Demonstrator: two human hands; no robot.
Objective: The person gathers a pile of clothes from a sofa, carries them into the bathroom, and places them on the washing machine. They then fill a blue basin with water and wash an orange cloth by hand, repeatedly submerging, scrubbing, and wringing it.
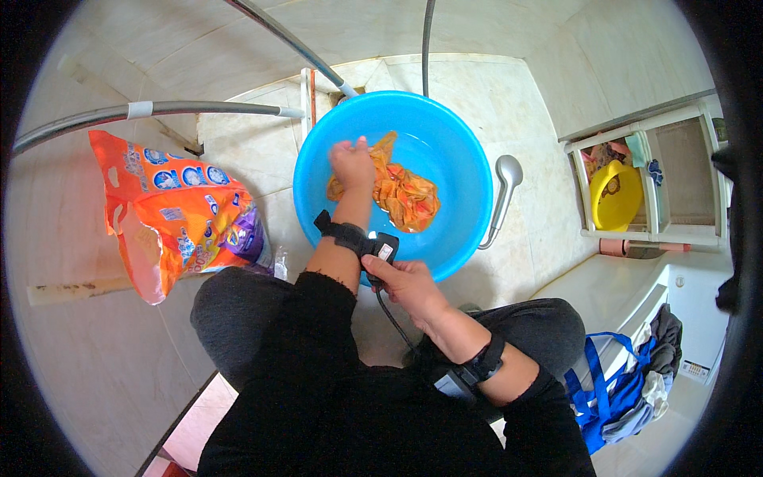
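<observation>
A blue plastic basin stands on the floor before me. In it lies a wet, crumpled orange cloth in shallow water. My left hand is over the basin at the cloth's left part, fingers curled and slightly blurred; whether it grips any cloth is hidden. Around my left forearm runs a black strap carrying a small black device with a cable. Thumb and fingers of my right hand pinch this device at its lower end. A second black strap circles my right forearm.
An orange detergent bag stands at the left, its top cut open. A shower head lies right of the basin. Metal tubes cross at upper left. Further right are a white rack with a yellow basin and a blue bag with clothes.
</observation>
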